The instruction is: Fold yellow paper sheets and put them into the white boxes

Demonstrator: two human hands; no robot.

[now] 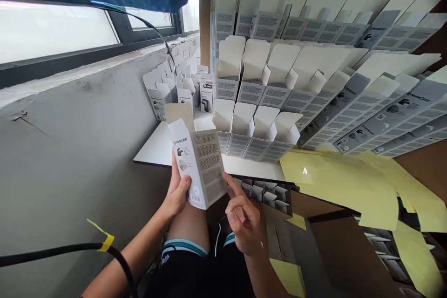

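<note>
A white and grey printed carton (209,167) with its top flaps raised stands tilted above my lap. My left hand (177,193) grips its lower left side, the thumb lying on the white printed face. My right hand (242,214) is at the carton's right edge, index finger stretched out with its tip at or close to the grey text face. The other fingers of that hand are loosely bent and apart, with nothing in them. Inside the carton, the contents cannot be seen.
Rows of open cartons (253,93) rise on a white table (150,149) and beyond it. More cartons (160,98) stand by the wall. Yellow sheets (335,186) lie at the right. A box of small cartons (268,193) sits below the table edge. A black cable (63,247) crosses the lower left.
</note>
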